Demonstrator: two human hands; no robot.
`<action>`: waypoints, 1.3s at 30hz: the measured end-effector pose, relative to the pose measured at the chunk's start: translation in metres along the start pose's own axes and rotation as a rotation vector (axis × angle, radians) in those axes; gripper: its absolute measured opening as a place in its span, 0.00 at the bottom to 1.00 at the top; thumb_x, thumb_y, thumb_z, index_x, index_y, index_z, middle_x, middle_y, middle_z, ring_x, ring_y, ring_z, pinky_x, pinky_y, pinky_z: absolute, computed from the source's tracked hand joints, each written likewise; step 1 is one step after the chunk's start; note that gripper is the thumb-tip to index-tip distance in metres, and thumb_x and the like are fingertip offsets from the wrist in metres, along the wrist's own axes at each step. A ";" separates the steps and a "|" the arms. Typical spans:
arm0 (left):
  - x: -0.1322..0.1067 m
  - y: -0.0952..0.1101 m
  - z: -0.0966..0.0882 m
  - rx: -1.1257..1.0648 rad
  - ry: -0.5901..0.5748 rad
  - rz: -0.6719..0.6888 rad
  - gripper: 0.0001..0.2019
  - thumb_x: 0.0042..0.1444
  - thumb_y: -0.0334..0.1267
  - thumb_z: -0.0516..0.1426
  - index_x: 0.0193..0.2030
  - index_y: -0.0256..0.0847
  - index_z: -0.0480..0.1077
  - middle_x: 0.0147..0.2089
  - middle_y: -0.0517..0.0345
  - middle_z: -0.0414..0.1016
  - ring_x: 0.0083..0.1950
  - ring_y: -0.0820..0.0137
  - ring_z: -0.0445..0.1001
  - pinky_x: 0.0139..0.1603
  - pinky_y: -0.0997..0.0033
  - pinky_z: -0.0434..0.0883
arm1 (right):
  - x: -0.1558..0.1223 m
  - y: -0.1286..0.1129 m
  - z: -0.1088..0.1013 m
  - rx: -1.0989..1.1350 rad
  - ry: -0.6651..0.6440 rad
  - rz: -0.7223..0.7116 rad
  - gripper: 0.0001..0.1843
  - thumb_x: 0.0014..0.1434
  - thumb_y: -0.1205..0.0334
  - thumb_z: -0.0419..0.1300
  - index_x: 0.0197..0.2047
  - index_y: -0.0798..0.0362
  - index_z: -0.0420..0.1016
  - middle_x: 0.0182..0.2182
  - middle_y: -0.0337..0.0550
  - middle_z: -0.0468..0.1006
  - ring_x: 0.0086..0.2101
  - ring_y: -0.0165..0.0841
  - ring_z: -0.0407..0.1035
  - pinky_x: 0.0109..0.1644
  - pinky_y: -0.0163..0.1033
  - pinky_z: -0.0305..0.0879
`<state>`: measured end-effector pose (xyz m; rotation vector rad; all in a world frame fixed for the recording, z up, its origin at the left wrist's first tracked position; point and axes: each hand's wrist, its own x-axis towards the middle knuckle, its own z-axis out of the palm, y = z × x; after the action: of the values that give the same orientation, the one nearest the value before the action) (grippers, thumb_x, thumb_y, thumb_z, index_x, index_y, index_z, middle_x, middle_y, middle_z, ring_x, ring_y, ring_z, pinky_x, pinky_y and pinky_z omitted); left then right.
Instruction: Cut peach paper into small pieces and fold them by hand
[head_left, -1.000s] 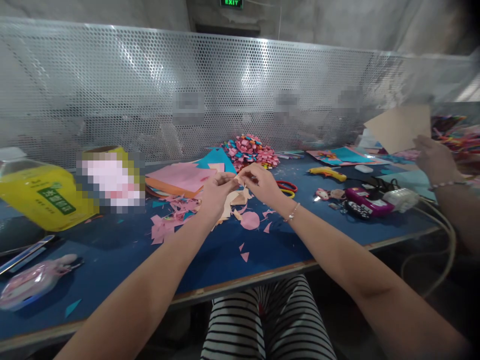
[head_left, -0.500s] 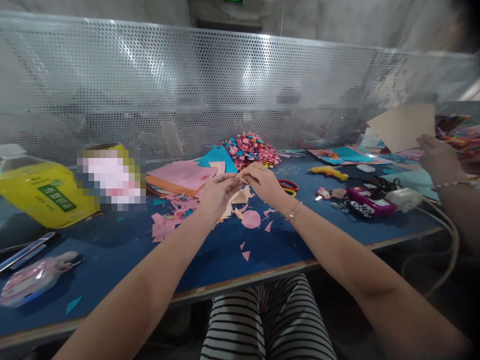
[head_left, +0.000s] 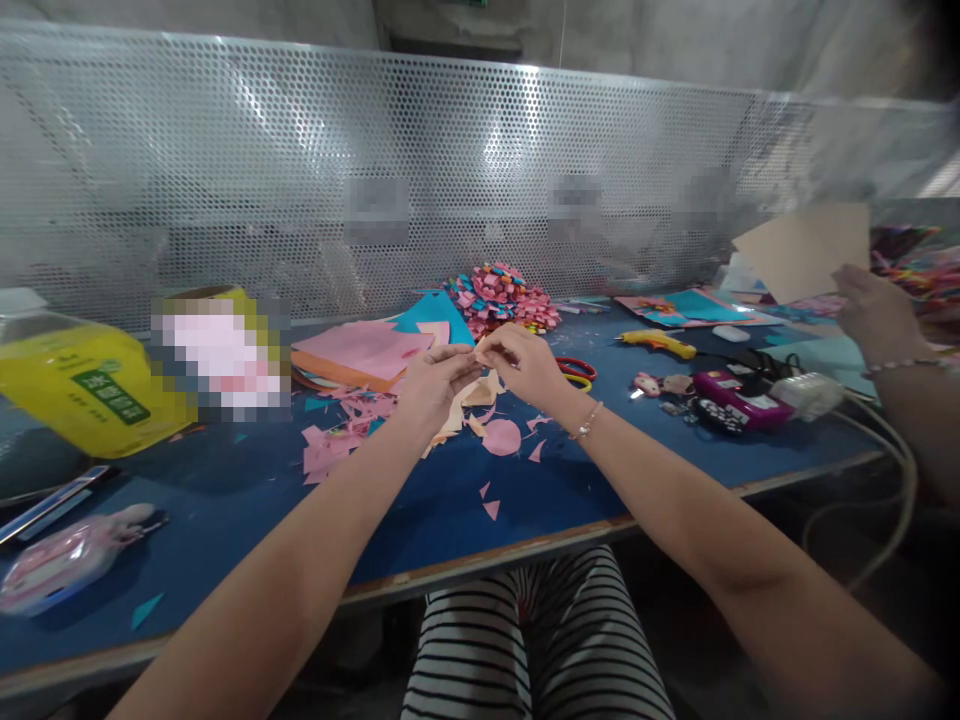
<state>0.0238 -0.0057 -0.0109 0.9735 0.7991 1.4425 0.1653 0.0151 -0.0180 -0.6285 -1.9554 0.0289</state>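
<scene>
In the middle of the head view, my left hand (head_left: 441, 378) and my right hand (head_left: 520, 358) meet fingertip to fingertip above the blue table. Pinched between them is a small pale orange piece of paper (head_left: 480, 348), mostly covered by the fingers. Below my hands lie peach paper scraps (head_left: 475, 393), a pink paper circle (head_left: 502, 437) and small pink triangles. A heap of pink cuttings (head_left: 330, 450) is left of my left hand. Scissors with red and yellow handles (head_left: 576, 371) rest just beyond my right wrist.
Stacked coloured paper sheets (head_left: 360, 350) and a pile of folded paper pieces (head_left: 501, 300) sit at the back. To the right are a yellow glue gun (head_left: 658, 344), a purple device (head_left: 739, 400) with cables, and another person's hand (head_left: 877, 310) holding beige paper (head_left: 810, 250). A yellow-labelled container (head_left: 97, 390) stands left.
My hands stay nearly in place, with only a slight shift of the fingers around the small paper piece. The other person's beige sheet has barely moved.
</scene>
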 end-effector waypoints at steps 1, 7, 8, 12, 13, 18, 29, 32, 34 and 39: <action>0.000 0.000 0.000 0.001 -0.003 0.000 0.06 0.34 0.27 0.61 0.24 0.34 0.71 0.23 0.58 0.73 0.28 0.75 0.73 0.40 0.71 0.70 | 0.000 0.000 0.000 0.001 0.003 0.006 0.05 0.56 0.69 0.53 0.31 0.53 0.68 0.30 0.41 0.72 0.32 0.30 0.65 0.35 0.35 0.60; 0.000 0.001 0.001 0.033 0.005 0.002 0.06 0.33 0.26 0.60 0.23 0.34 0.70 0.22 0.60 0.73 0.27 0.75 0.72 0.41 0.69 0.70 | 0.001 -0.004 -0.001 0.035 -0.004 0.070 0.04 0.55 0.69 0.54 0.30 0.53 0.69 0.30 0.41 0.73 0.32 0.29 0.65 0.34 0.35 0.61; 0.000 0.001 0.001 0.043 0.010 0.005 0.07 0.33 0.26 0.61 0.23 0.34 0.70 0.22 0.60 0.72 0.27 0.75 0.72 0.40 0.69 0.70 | 0.001 -0.005 0.000 0.054 -0.007 0.091 0.04 0.54 0.69 0.54 0.30 0.53 0.69 0.30 0.41 0.73 0.32 0.29 0.65 0.34 0.35 0.62; 0.000 0.000 0.000 0.085 0.023 0.043 0.08 0.32 0.27 0.62 0.24 0.35 0.70 0.23 0.61 0.72 0.26 0.76 0.72 0.39 0.69 0.70 | 0.000 -0.002 0.003 0.240 -0.018 0.204 0.02 0.53 0.65 0.56 0.32 0.53 0.69 0.30 0.40 0.72 0.32 0.29 0.67 0.34 0.35 0.64; 0.001 -0.001 0.000 0.097 0.024 0.057 0.08 0.32 0.28 0.62 0.24 0.35 0.70 0.23 0.61 0.73 0.26 0.76 0.72 0.39 0.69 0.70 | 0.000 0.000 0.005 0.301 -0.017 0.238 0.03 0.53 0.64 0.56 0.32 0.53 0.68 0.30 0.40 0.72 0.32 0.29 0.67 0.35 0.35 0.65; 0.001 -0.002 0.000 0.181 -0.003 0.096 0.07 0.33 0.30 0.62 0.24 0.35 0.70 0.23 0.59 0.73 0.27 0.74 0.72 0.39 0.68 0.70 | 0.002 0.007 0.009 0.492 0.007 0.390 0.06 0.51 0.62 0.57 0.33 0.53 0.67 0.29 0.40 0.72 0.30 0.28 0.68 0.35 0.36 0.66; 0.003 -0.005 -0.003 0.187 -0.047 0.076 0.07 0.35 0.32 0.62 0.24 0.36 0.70 0.23 0.60 0.72 0.27 0.74 0.72 0.39 0.69 0.70 | 0.002 0.006 0.012 0.478 0.032 0.436 0.06 0.49 0.62 0.58 0.32 0.55 0.68 0.27 0.40 0.72 0.30 0.28 0.67 0.35 0.36 0.65; 0.003 -0.007 -0.003 0.205 -0.065 0.131 0.07 0.36 0.33 0.61 0.25 0.36 0.70 0.23 0.61 0.71 0.27 0.76 0.71 0.38 0.70 0.69 | 0.001 0.006 0.015 0.498 0.079 0.443 0.09 0.50 0.62 0.57 0.36 0.54 0.66 0.27 0.39 0.70 0.30 0.28 0.67 0.35 0.36 0.65; 0.002 -0.008 -0.003 0.268 -0.054 0.195 0.06 0.37 0.33 0.61 0.25 0.36 0.70 0.24 0.61 0.71 0.28 0.76 0.70 0.37 0.71 0.69 | 0.001 0.005 0.015 0.490 0.072 0.434 0.13 0.51 0.63 0.56 0.41 0.53 0.65 0.27 0.38 0.70 0.29 0.28 0.67 0.36 0.37 0.65; 0.005 -0.004 -0.005 0.485 -0.001 0.302 0.06 0.37 0.29 0.59 0.26 0.37 0.68 0.23 0.61 0.71 0.27 0.73 0.70 0.34 0.70 0.67 | 0.002 0.002 0.007 0.321 -0.039 0.357 0.14 0.51 0.66 0.55 0.43 0.55 0.67 0.26 0.39 0.71 0.28 0.28 0.67 0.35 0.37 0.65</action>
<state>0.0210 -0.0002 -0.0162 1.5134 1.0629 1.5327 0.1595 0.0196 -0.0200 -0.7557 -1.8000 0.5679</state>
